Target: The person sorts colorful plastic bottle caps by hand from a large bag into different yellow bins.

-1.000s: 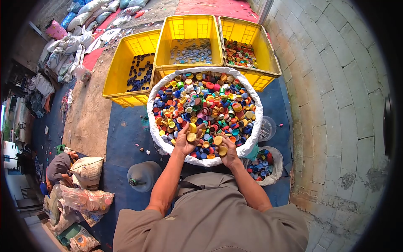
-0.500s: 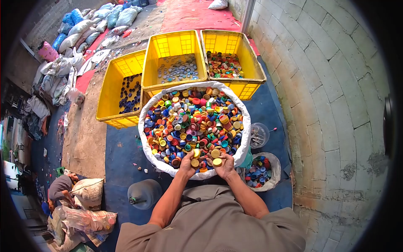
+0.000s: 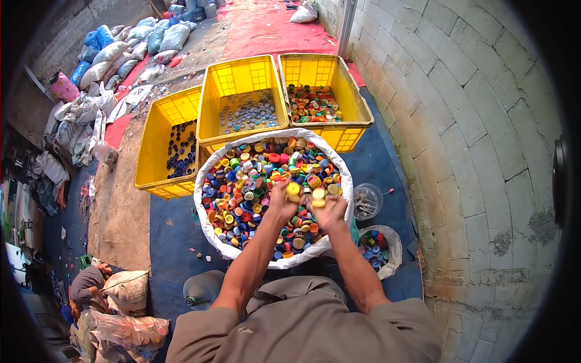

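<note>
A round white-rimmed sack (image 3: 212, 239) is full of mixed bottle caps (image 3: 242, 199) in many colours. Over its right half, my left hand (image 3: 283, 201) is closed on yellow caps (image 3: 293, 192), somewhat blurred. Close beside it, my right hand (image 3: 330, 212) holds yellow caps (image 3: 318, 197), one above another at its fingertips. Behind the sack stand three yellow crates: the left crate (image 3: 145, 163) holds dark blue caps, the middle crate (image 3: 209, 91) greyish caps, and the right crate (image 3: 357, 103) red, orange and green caps.
A clear tub (image 3: 367, 201) and a small white sack of caps (image 3: 392, 248) lie on the right, near a block wall (image 3: 472, 151). A large bottle (image 3: 203, 289) stands at lower left. Another person (image 3: 88, 284) bends among sacks at far left.
Both hands have moved up and forward over the sack, still with yellow caps. The view has shifted slightly, and the crates appear lower in it.
</note>
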`<state>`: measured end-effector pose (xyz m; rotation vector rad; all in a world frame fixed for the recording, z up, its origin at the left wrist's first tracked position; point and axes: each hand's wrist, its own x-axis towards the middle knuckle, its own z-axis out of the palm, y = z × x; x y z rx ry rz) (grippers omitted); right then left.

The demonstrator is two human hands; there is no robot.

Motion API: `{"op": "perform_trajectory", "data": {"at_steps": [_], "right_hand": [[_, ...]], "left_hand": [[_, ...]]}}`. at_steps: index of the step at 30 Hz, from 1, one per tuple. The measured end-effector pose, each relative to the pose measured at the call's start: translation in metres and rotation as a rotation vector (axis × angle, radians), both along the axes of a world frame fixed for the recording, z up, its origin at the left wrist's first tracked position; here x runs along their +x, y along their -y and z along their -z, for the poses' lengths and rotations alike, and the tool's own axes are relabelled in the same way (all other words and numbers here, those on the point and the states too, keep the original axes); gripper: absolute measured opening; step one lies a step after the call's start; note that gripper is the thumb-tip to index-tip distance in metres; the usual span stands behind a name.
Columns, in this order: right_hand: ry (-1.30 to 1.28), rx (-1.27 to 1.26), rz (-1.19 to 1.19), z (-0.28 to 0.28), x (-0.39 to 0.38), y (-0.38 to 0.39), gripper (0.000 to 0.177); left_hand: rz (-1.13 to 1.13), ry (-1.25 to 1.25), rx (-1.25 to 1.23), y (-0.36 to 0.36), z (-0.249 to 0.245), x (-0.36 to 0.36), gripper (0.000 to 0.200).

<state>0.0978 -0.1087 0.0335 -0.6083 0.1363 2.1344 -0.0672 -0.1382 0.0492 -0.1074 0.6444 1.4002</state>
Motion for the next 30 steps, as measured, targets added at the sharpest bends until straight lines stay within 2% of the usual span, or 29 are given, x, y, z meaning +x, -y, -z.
{"op": "perform_trajectory", "data": {"at_steps": [1,2,4,5,6,7,8,10,12,15,16,18,19,22,25,30], "right_hand": [[-0.100,0.142,0.106,-0.056,-0.011,-0.024,0.058],[-0.131,0.244,0.104,-0.094,-0.014,-0.047,0.045],[-0.173,0.219,0.201,-0.120,-0.015,-0.087,0.059],[-0.162,0.206,0.239,-0.133,-0.015,-0.100,0.067],[-0.084,0.190,0.254,-0.152,-0.017,-0.101,0.079],[-0.004,0.169,0.266,-0.160,-0.016,-0.100,0.090],[0.042,0.240,0.255,-0.153,-0.012,-0.094,0.086],[0.134,0.380,0.220,-0.127,0.002,-0.074,0.076],[0.218,0.405,0.195,-0.098,0.012,-0.043,0.077],[0.611,0.336,0.039,-0.043,0.026,0.005,0.058],[0.749,0.331,0.003,-0.030,0.028,0.025,0.049],[1.019,0.516,-0.098,0.025,0.036,0.053,0.033],[1.183,0.569,-0.147,0.026,0.035,0.068,0.027],[1.573,0.752,-0.352,0.029,0.032,0.095,0.019],[1.672,1.071,-0.314,0.029,0.019,0.104,0.015],[1.676,0.928,-0.224,0.026,0.004,0.097,0.024]], "left_hand": [[0.039,0.118,0.181,-0.036,-0.016,-0.012,0.044],[-0.082,0.144,0.159,-0.065,-0.050,-0.014,0.070],[-0.186,0.202,0.133,-0.100,-0.107,-0.026,0.094],[-0.206,0.169,0.154,-0.097,-0.129,-0.027,0.100],[-0.228,0.135,0.175,-0.094,-0.141,-0.030,0.107],[-0.229,0.085,0.160,-0.094,-0.131,-0.038,0.109],[-0.233,0.065,0.164,-0.084,-0.120,-0.045,0.103],[-0.270,-0.023,0.091,-0.053,-0.099,-0.055,0.079],[-0.302,0.000,0.072,-0.011,-0.071,-0.065,0.051],[-0.372,-0.104,-0.052,0.054,-0.016,-0.074,0.029],[-0.386,-0.122,-0.078,0.076,-0.001,-0.075,0.027],[-0.426,-0.172,-0.193,0.115,0.016,-0.072,0.027],[-0.396,-0.181,-0.176,0.132,0.022,-0.071,0.028],[-0.376,-0.419,-0.406,0.170,0.017,-0.058,0.019],[-0.339,-0.478,-0.393,0.199,0.029,-0.052,0.023],[-0.369,-0.464,-0.439,0.223,0.039,-0.047,0.020]]}}
